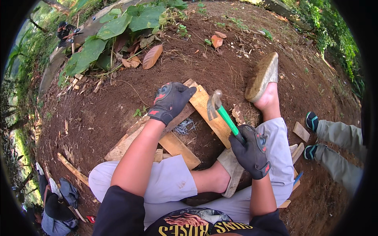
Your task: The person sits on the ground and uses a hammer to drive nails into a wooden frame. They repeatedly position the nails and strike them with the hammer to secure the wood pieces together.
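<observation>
In black work gloves, both hands are over wooden boards on the soil. My right hand (251, 151) grips the green and black handle of a claw hammer (227, 119), its metal head raised above a light wooden board (212, 118). My left hand (171, 100) is closed, thumb and fingers together, by the corner where that board meets another plank (183, 115). Whatever its fingertips pinch, if anything, is hidden. A loose pile of nails (185, 126) lies on the ground between the boards. A shorter wood piece (179, 149) rests near my left leg.
My sandalled feet frame the work, one shoe (263, 76) stretched out ahead. Large green leaves (114, 29) and a dry leaf (152, 57) are beyond. Another person's legs (340, 137) stand at right near a wood offcut (301, 131). More people are at the left edge. A stick (73, 169) lies at left.
</observation>
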Motion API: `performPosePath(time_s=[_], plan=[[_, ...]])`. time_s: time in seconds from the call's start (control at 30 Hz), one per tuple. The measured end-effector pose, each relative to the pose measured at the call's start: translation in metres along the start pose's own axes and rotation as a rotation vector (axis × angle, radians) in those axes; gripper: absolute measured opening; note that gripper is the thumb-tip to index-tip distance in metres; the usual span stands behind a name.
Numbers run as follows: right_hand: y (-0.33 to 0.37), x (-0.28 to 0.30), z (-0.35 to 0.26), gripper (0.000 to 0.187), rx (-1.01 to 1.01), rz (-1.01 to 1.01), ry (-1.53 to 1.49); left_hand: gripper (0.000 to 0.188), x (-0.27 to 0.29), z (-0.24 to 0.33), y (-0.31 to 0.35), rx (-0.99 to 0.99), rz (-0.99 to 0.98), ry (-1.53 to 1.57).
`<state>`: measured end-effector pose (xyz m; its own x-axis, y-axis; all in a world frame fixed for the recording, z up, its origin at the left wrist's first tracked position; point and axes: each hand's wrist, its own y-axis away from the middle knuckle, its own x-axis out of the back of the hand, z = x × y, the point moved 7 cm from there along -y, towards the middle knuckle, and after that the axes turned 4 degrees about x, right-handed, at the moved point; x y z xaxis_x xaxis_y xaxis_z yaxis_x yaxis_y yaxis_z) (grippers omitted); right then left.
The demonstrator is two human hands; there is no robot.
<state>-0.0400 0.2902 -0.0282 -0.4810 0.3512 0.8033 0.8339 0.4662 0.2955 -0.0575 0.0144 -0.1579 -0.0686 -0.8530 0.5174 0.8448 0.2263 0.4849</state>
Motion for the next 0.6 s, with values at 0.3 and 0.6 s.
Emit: performPosePath(time_s=[0.3,0.6], plan=[[0.011,-0.011,-0.023,0.023,0.055,0.107,0.043,0.052,-0.007,0.009,0.003,0.000,0.014,0.000],[0.006,-0.040,-0.030,0.025,0.059,0.164,0.262,0.052,-0.016,0.007,-0.003,0.020,-0.019,0.008]])
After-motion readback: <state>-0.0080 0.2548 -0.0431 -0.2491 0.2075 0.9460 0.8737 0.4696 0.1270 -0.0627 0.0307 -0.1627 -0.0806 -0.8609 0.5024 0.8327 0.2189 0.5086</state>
